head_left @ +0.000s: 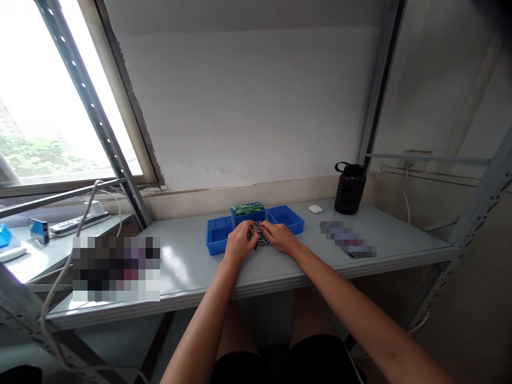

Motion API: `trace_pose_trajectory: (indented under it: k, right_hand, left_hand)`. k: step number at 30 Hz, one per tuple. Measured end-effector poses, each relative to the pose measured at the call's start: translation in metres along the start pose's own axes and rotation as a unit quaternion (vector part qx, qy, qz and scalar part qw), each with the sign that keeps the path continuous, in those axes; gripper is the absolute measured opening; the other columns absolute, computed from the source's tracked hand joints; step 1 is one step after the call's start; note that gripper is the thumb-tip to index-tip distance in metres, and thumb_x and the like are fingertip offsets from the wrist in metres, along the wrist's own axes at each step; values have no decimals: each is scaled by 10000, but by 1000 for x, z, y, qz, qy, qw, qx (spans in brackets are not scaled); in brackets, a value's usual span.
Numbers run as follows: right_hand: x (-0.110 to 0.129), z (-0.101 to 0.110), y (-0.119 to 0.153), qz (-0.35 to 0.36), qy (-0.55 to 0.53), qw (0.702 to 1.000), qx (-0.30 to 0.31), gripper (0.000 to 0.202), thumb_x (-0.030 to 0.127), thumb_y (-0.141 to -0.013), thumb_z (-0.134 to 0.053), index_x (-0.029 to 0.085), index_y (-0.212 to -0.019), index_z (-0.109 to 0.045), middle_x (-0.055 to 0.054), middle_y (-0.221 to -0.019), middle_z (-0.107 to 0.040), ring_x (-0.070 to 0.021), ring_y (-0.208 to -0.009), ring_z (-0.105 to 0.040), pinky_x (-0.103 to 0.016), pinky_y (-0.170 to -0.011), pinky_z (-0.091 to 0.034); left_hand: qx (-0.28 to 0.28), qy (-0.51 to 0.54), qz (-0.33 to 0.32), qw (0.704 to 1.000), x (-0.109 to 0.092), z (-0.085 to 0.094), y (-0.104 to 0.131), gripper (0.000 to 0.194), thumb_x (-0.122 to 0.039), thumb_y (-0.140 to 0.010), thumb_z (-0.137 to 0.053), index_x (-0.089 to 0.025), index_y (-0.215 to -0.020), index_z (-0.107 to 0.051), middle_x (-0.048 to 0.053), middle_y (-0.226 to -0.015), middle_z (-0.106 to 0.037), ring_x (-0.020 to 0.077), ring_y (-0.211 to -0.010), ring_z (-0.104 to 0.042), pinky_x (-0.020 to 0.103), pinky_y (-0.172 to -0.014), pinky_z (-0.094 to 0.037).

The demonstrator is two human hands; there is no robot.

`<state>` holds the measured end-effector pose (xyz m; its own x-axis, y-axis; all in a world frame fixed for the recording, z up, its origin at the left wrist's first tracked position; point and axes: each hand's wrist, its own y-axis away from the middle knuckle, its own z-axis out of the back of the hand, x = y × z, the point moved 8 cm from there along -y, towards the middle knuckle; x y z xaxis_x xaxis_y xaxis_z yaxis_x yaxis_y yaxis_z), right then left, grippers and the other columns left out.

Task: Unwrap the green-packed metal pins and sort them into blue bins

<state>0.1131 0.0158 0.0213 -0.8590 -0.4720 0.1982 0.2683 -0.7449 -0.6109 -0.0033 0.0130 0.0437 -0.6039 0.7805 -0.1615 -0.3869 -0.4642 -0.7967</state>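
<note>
A small heap of dark and silvery screws (263,239) lies on the table just in front of the blue bins. My left hand (241,241) reaches into the heap from the left, its fingers curled and closed on some screws. From the right, my right hand (281,237) meets it with bent fingers pinched at the same heap. Both fingertips are partly hidden. Close behind the hands stand a left blue bin (214,247) and a right blue bin (299,226). Between them, a back blue bin (237,218) holds small green packets (248,208).
On the grey table (180,285), a white earbud case (315,209) and a black bottle (349,191) stand at the back right. Blurred items lie at both sides. A white cable (60,282) hangs at the left, near a metal upright (90,101) and a power strip (80,224).
</note>
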Motion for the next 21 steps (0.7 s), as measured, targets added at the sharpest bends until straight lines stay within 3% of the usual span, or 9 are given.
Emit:
trace_pose_trajectory:
  k: [6, 10, 21]
  right_hand:
    - [-1, 3, 1, -11, -37, 999, -8, 233, 311, -950, -334, 221, -983, -547, -34, -823, -675, -173, -768, -635, -223, -631, -356]
    - [-1, 9, 2, -4, -57, 998, -39, 246, 330, -951, -318, 224, -1014, -531, -34, -858, -673, -184, -782, -638, -229, -642, -369]
    - [-2, 7, 2, -3, -41, 998, -46, 259, 329, -955, -292, 217, -980, -524, -30, -795, -659, -183, -726, -632, -230, -611, -345]
  left_hand:
    - [0, -8, 21, 1000, 3, -1, 0, 164, -223, -825, -495, -184, -975, -549, 33, -885, -656, 140, -722, -605, 238, -656, -460]
    - [13, -37, 10, 999, 3, -4, -1, 106, -243, -842, -477, -178, -887, -547, 30, -808, -637, 155, -757, -597, 243, -667, -443]
    - [24, -46, -12, 999, 2, -7, 0, 142, -264, -866, -464, -189, -940, -559, 27, -847, -597, 141, -776, -579, 224, -652, -427]
